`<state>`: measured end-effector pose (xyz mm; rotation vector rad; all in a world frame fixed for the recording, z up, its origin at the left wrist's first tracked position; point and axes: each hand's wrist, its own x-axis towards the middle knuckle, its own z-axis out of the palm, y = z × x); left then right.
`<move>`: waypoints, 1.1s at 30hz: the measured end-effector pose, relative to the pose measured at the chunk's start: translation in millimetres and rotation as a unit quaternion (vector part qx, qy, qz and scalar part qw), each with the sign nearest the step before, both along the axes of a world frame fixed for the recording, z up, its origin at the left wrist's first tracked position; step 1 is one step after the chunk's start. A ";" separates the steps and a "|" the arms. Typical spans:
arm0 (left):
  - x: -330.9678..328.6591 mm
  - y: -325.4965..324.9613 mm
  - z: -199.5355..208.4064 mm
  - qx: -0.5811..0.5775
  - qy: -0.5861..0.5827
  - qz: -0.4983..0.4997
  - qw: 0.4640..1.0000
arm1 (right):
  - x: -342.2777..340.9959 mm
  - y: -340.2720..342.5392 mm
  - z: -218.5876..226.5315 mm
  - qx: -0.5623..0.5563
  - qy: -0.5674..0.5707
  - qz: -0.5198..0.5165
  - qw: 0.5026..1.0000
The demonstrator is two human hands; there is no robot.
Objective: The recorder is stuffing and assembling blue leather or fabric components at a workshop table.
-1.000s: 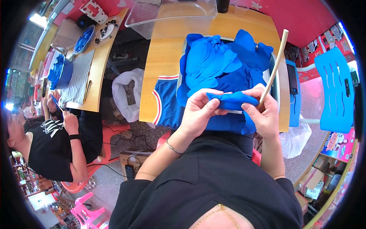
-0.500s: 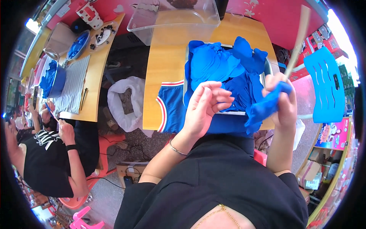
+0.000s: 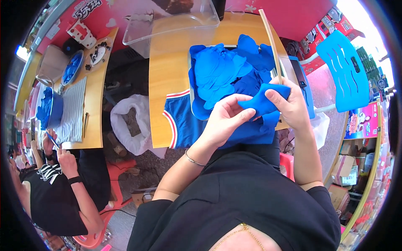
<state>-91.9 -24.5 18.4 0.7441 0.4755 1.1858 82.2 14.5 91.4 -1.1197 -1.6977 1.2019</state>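
Note:
Both of my hands meet over the front edge of a tray. My left hand [image 3: 228, 120] pinches the left end of a small soft blue cloth piece [image 3: 264, 100] between thumb and fingers. My right hand [image 3: 291, 106] grips the other end, thumb on top, and also holds a long pale wooden stick [image 3: 270, 39], which rises up and away from it. The stick's lower end is hidden by the cloth and fingers. Right behind my hands, many flat blue cloth pieces [image 3: 217, 69] lie heaped in the tray [image 3: 193, 109].
Blue cloth with striped trim [image 3: 178, 113] lies left of the tray on the wooden table [image 3: 161, 75]. Behind stands a clear plastic bin [image 3: 171, 31]. A white sack [image 3: 125, 119] is on the floor, a blue chair [image 3: 343, 69] to the right. Another person [image 3: 54, 196] works at the left table.
My left hand has moved right and taken hold of the blue cloth piece. My right hand has moved left, and the stick now leans left instead of right. The view has shifted slightly.

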 end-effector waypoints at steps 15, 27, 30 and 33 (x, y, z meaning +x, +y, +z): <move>23.7 3.0 4.1 -0.003 0.090 -0.068 0.994 | 32.7 8.8 -14.6 0.022 0.022 -0.003 1.000; 25.5 13.8 4.8 -0.023 0.195 -0.110 0.974 | 43.0 23.2 -22.6 -0.014 0.044 0.004 0.999; 29.9 16.8 4.3 0.035 0.206 -0.078 0.975 | 43.7 25.8 -22.1 0.006 0.031 0.009 0.999; 32.1 20.3 3.9 0.046 0.194 -0.066 0.978 | 43.4 26.8 -17.8 0.027 0.010 0.024 0.999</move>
